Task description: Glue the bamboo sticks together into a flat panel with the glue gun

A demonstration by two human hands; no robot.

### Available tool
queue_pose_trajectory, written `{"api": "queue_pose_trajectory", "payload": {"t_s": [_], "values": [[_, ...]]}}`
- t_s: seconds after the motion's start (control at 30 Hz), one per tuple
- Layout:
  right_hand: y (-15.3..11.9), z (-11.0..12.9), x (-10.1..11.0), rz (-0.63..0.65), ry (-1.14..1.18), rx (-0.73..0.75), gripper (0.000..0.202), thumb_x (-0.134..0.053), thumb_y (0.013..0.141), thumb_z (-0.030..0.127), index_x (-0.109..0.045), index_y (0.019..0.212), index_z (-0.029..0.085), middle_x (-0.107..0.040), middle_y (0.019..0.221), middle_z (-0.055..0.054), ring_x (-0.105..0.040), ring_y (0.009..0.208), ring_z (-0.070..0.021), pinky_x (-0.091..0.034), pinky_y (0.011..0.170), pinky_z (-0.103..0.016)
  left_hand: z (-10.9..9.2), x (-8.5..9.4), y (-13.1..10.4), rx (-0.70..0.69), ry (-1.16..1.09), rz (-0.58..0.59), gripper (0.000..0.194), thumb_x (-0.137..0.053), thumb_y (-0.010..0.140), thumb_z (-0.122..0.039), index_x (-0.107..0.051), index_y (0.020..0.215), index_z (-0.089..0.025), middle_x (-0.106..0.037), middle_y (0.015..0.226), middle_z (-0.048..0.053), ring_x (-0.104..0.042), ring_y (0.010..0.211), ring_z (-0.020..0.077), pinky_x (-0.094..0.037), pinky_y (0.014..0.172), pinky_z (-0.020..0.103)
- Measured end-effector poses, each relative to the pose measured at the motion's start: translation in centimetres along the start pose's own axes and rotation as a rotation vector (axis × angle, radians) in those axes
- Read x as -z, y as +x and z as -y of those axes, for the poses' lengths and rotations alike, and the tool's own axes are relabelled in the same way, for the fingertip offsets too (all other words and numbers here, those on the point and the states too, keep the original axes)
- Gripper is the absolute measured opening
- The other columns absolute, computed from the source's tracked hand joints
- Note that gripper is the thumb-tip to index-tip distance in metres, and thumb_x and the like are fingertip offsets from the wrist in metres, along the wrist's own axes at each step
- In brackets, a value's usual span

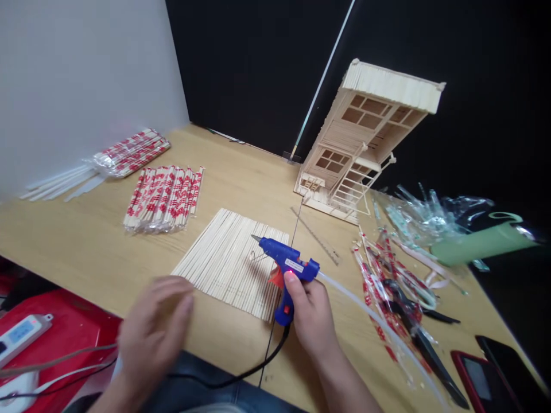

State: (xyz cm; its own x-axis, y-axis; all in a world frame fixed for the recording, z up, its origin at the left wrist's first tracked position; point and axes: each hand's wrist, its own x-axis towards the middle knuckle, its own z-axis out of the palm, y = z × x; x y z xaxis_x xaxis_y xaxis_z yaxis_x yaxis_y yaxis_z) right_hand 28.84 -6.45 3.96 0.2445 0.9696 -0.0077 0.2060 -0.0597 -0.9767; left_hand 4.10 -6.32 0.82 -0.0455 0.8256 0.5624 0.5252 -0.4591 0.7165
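My right hand [312, 312] is wrapped round the handle of a blue hot glue gun [279, 250], with the thumb on its side near a small red light. The gun's nozzle points left above a flat panel of pale wooden sticks [210, 269] laid side by side on the table. A long clear glue stick [370, 312] trails out of the gun's back. Blurred by motion, my left hand [157, 332] is off the table's front edge, near the panel's left corner. Its thumb stands apart from the curled fingers, and I see nothing in it.
A wooden stick model house [344, 143] stands at the back right. Wrapped chopstick bundles [163, 198] lie at the left. Torn red-printed wrappers [383, 287], a green bottle [482, 242] and phones [484, 378] occupy the right. The gun's black cord [228, 381] crosses the front edge, near a red stool [81, 315].
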Motion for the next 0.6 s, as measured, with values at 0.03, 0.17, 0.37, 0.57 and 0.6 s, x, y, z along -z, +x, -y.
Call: {"api": "queue_pose_trajectory", "payload": {"t_s": [0.03,0.17,0.37,0.57,0.6], "values": [[-0.3,0.4,-0.2,-0.007,0.03,0.003,0.052,-0.057,0.095,0.06,-0.07,0.072,0.016,-0.06,0.063,-0.002,-0.054,0.061,-0.0157,-0.044,0.056,-0.024,-1.3,-0.9,-0.7,0.118,-0.103,0.136,0.011,-0.063,0.095,-0.024,-0.068,0.104,-0.023,-0.071,0.098,0.004,-0.068,0.092,0.0195,-0.056,0.087,0.032],[-1.8,1.5,-1.5,-0.028,0.105,-0.009,0.051,-0.058,0.095,0.061,-0.067,0.07,0.017,-0.057,0.061,-0.001,-0.051,0.058,-0.0147,-0.043,0.052,-0.024,-5.7,-4.1,-2.0,0.521,-0.658,0.627,0.041,-0.048,0.102,-0.051,-0.063,0.122,-0.02,-0.072,0.104,0.01,-0.069,0.09,0.022,-0.058,0.082,0.034],[-4.4,0.7,-2.9,0.148,0.098,0.022,0.044,-0.052,0.101,0.055,-0.07,0.089,0.017,-0.06,0.063,0.0,-0.058,0.059,-0.0158,-0.05,0.058,-0.025,-7.6,-6.5,-2.0,0.779,-0.859,0.557,0.062,-0.056,0.084,-0.081,-0.057,0.081,-0.019,-0.063,0.071,0.003,-0.057,0.064,0.0156,-0.052,0.063,0.028],[-5.8,-0.7,-1.9,-0.071,0.275,0.216,0.045,-0.05,0.102,0.061,-0.068,0.097,0.02,-0.064,0.082,-0.003,-0.063,0.075,-0.0167,-0.053,0.069,-0.028,-7.4,-6.5,-2.1,0.867,-1.102,0.47,0.061,-0.067,0.079,-0.078,-0.052,0.082,-0.019,-0.046,0.063,-0.006,-0.038,0.047,0.0056,-0.031,0.041,0.017],[-5.8,-0.7,-1.8,-0.152,0.337,0.261,0.043,-0.05,0.102,0.06,-0.066,0.093,0.021,-0.062,0.081,-0.002,-0.061,0.074,-0.0159,-0.052,0.068,-0.027,-7.3,-6.5,-2.0,0.872,-1.11,0.481,0.06,-0.068,0.08,-0.076,-0.054,0.086,-0.019,-0.047,0.064,-0.006,-0.037,0.047,0.0051,-0.029,0.04,0.016]]}}
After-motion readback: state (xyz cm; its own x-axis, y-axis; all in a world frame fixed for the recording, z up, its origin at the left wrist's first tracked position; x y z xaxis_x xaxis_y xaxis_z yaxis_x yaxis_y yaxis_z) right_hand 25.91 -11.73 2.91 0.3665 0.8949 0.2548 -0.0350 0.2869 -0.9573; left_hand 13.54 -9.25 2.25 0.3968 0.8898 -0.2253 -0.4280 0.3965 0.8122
